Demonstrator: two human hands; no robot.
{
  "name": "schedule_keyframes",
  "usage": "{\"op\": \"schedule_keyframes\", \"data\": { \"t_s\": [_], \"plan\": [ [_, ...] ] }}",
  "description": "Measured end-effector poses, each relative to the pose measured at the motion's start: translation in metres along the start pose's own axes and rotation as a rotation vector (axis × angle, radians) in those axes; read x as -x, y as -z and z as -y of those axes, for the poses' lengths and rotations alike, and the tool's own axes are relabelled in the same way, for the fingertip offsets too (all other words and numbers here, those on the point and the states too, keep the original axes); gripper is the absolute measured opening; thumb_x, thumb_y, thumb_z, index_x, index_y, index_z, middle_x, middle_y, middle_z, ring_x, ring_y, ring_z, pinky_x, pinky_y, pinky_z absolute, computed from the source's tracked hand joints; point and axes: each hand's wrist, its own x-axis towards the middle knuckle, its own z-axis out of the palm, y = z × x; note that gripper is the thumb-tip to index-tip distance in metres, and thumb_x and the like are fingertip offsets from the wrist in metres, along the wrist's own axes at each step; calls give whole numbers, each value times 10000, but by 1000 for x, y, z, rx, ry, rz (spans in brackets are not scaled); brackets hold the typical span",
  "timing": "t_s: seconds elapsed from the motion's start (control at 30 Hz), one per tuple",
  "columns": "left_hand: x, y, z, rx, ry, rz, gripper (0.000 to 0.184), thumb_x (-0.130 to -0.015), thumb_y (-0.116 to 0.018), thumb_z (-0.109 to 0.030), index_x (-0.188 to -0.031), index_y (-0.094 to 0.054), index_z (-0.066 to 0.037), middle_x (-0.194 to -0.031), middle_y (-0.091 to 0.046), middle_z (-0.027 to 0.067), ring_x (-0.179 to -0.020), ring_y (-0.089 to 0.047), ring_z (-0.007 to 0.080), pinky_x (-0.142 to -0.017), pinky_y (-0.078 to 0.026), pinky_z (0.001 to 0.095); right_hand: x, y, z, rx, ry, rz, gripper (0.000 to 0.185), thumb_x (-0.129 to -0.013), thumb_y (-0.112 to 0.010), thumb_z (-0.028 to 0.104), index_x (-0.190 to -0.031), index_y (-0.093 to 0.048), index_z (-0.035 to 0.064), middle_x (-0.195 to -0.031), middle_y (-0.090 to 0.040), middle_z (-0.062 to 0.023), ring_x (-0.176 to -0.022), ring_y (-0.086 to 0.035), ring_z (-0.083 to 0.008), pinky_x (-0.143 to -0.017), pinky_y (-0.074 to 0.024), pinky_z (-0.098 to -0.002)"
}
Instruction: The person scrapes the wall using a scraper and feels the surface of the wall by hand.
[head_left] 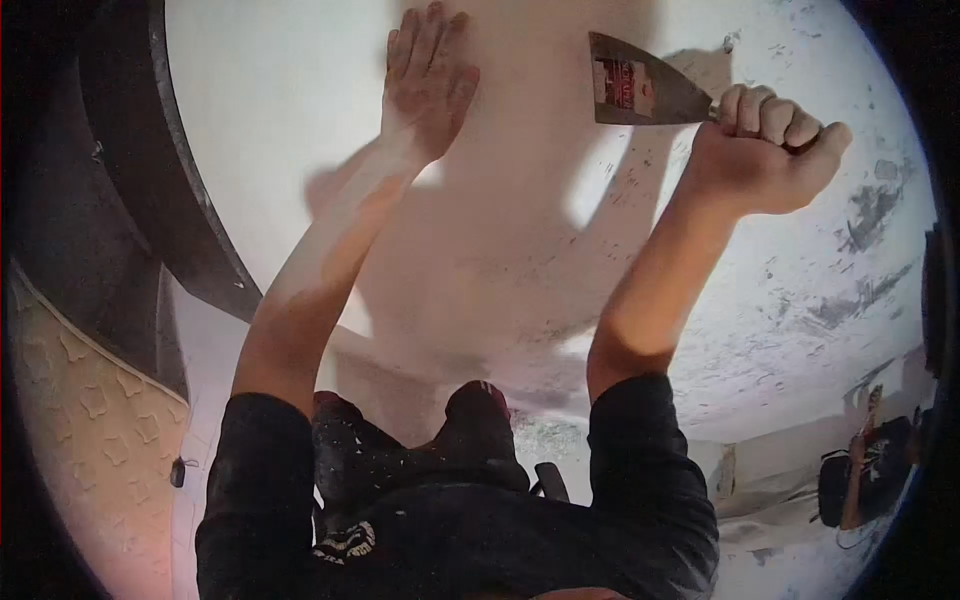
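Note:
A wide putty knife [672, 98] with a dulled metal blade and a red label is in my right hand [775, 150]. My fingers are wrapped round its handle, and the blade points left, close to the wall. Dust coats my left hand [430, 85], which lies with its fingers stretched out against the pale wall [530, 190] or very near it. That part of the wall looks smooth, while grey patches and dark flecks mark the surface at the right. Shadows of both arms fall across it.
At the left runs a dark frame [125, 120], with a tan patterned panel [95, 420] below it. Low on the right sits a dark bag-like object [835, 485], a long brownish stick-like piece [855, 470] beside it. The wall's lower edge meets a pale floor.

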Motion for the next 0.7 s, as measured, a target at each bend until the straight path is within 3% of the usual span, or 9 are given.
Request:
{"op": "schedule_keyframes", "data": {
  "t_s": [0.07, 0.17, 0.2, 0.27, 0.33, 0.37, 0.5, 0.6, 0.7],
  "plan": [
    [10, -21, -1, -51, 151, -39, 547, -961, -466, -269, -1449, -296, -88, -1517, -228, 152, -1387, -230, 369, -1117, -187, 523, -1, -1, 12, -5, -43, -71, 438, -951, -333, 297, -539, -216, 209, -431, -140, 58, -378, -100, -93, -362, -125, -249],
    [7, -25, 7, -16, 125, -61, 563, -958, -434, -284, -1465, -281, -94, -1522, -226, 165, -1407, -169, 384, -1127, -138, 517, -11, 34, 30, -474, -85, 165, 461, -960, -356, 288, -544, -182, 191, -449, -135, 50, -382, -113, -104, -373, -122, -270],
    [12, -23, 3, -10, 155, -6, 557, -959, -426, -285, -1464, -287, -94, -1521, -229, 168, -1414, -147, 386, -1127, -136, 517, -1, 18, -8, 1, 61, -84, 484, -967, -337, 305, -527, -164, 199, -440, -125, 62, -382, -99, -93, -373, -107, -253],
    [19, -28, 4, 19, 124, -48, 547, -956, -425, -280, -1453, -306, -83, -1514, -243, 173, -1404, -167, 399, -1122, -145, 523, 7, -2, -9, 10, -41, -114, 495, -970, -329, 308, -520, -150, 206, -436, -124, 68, -377, -98, -87, -372, -97, -238],
    [19, -30, 8, 41, 78, -97, 538, -953, -424, -276, -1442, -325, -73, -1507, -257, 179, -1394, -187, 412, -1117, -154, 529, -5, 20, 11, -98, 45, 156, 492, -976, -318, 299, -524, -149, 202, -433, -134, 65, -374, -104, -90, -368, -104, -243],
    [18, -30, 7, 30, 88, -92, 532, -951, -431, -277, -1432, -343, -68, -1502, -268, 181, -1389, -196, 416, -1115, -160, 530, -5, 21, 32, -310, -38, 58, 493, -983, -307, 294, -527, -145, 199, -433, -134, 61, -374, -108, -91, -363, -108, -248],
    [16, -29, 6, 50, 99, -114, 521, -956, -428, -294, -1418, -368, -61, -1486, -297, 188, -1374, -229, 422, -1107, -180, 532, 10, -2, -6, 87, -73, -148, 463, -947, -332, 295, -521, -167, 221, -425, -178, 68, -378, -105, -82, -358, -115, -250],
    [10, -25, 0, 107, 69, -177, 518, -971, -402, -317, -1424, -362, -70, -1480, -307, 192, -1366, -248, 425, -1103, -192, 536, -9, 33, 27, -291, -47, 97, 459, -972, -329, 308, -559, -165, 191, -439, -162, 37, -381, -117, -108, -359, -135, -272],
    [18, -32, 8, 46, 82, -154, 512, -974, -394, -318, -1419, -369, -65, -1469, -329, 192, -1354, -266, 435, -1097, -203, 538, 2, 18, -4, -90, -80, 21, 476, -962, -352, 338, -531, -194, 211, -422, -175, 39, -369, -121, -100, -356, -143, -263]
  ]
}}
